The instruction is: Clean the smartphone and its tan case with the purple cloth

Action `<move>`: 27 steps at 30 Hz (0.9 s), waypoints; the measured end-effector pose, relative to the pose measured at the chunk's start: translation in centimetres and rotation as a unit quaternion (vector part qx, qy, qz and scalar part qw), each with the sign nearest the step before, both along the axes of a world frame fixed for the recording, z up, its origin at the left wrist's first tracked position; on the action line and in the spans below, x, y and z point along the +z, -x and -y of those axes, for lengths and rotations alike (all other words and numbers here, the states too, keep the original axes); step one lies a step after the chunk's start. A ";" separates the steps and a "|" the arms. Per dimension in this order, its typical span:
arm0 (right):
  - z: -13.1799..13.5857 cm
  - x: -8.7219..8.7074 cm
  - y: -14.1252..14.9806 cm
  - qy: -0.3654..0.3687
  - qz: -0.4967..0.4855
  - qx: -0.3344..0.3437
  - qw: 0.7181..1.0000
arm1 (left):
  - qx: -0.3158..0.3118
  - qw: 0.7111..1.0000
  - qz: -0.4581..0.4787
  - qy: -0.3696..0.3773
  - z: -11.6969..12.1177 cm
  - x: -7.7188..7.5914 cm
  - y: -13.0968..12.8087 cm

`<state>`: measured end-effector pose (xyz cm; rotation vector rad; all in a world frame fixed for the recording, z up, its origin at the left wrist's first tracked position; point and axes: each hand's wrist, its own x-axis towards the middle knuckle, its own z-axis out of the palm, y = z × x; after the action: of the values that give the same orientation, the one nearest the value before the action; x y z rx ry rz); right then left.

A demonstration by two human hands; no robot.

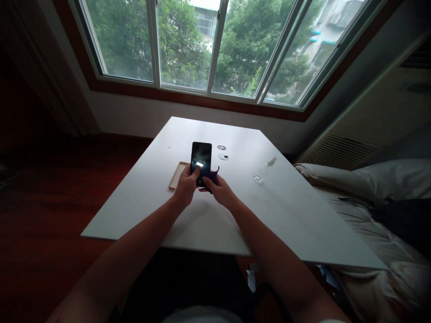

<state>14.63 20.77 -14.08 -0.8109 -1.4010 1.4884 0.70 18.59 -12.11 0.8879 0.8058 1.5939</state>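
A black phone (pixel 201 157) is held upright-tilted above the white table (pixel 289 211), its dark screen catching a bright reflection. My left hand (pixel 186 184) grips the phone's lower left edge, thumb on the screen. My right hand (pixel 218 189) is closed on a small dark purple cloth (pixel 214 172) pressed against the phone's lower right part. A tan phone case (pixel 176 176) lies flat on the table just left of my left hand.
Two small round pieces (pixel 222 152) lie on the table beyond the phone. A clear small spray bottle (pixel 264 170) lies on its side to the right. A bed with pale bedding (pixel 370 188) borders the table's right side. Windows stand behind.
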 end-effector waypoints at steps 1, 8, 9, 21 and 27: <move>0.0 0.1 -0.1 -0.008 0.006 -0.014 1.000 | 0.000 1.000 -0.004 0.001 0.0 -0.1 -0.1; -0.7 1.5 -1.6 -0.070 0.059 -0.192 0.977 | -0.068 0.995 -0.067 0.025 0.4 -0.7 -1.3; -0.8 1.8 -1.9 -0.063 0.051 -0.208 0.975 | -0.084 0.993 -0.074 0.031 0.5 -0.7 -1.5; -1.9 3.3 -4.2 -0.103 -0.044 -0.319 0.941 | -0.210 0.974 -0.068 0.044 1.4 -0.5 -2.7; -1.5 3.8 -4.4 -0.122 -0.041 -0.307 0.943 | -0.210 0.974 -0.072 0.035 1.4 -0.5 -2.8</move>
<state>19.02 22.22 -10.26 -0.9079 -1.1002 0.8407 3.47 17.15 -12.65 1.0520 0.7125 1.1350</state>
